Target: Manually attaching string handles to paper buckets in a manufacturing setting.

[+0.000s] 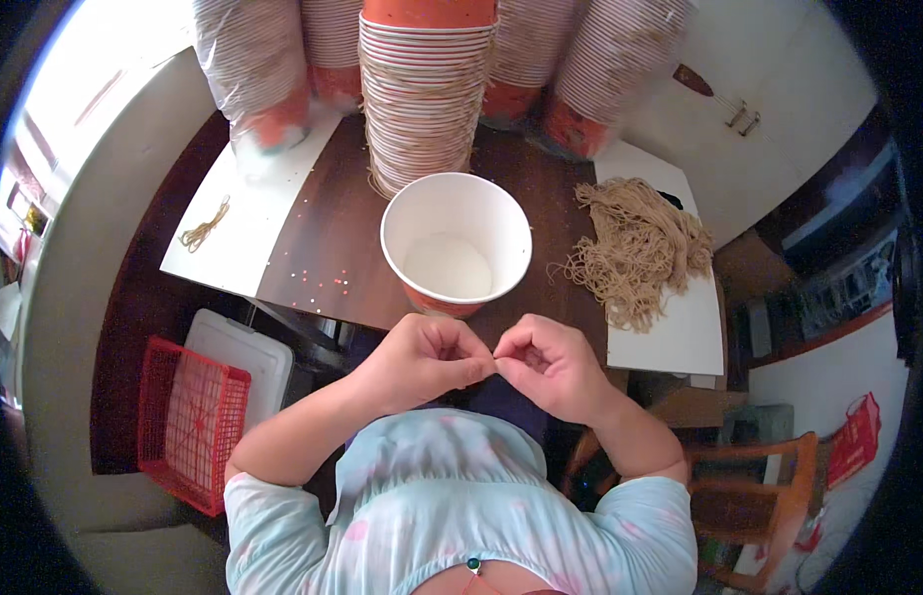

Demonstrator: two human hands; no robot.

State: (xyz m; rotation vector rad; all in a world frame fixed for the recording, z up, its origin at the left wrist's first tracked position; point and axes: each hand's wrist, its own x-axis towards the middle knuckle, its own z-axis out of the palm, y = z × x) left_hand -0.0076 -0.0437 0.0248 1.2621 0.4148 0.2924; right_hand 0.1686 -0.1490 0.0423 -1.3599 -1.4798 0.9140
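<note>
Pale blue short-sleeved top (461, 496) with faint pink blotches.

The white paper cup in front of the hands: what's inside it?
The white paper cup looks empty: only its bare white walls and round bottom show. The near wall hides a small strip of the floor. Both hands meet just in front of it, outside the rim.

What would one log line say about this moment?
left hand: pinching string | right hand: pinching string | paper cup: upright, open | string pile: right of cup
</note>
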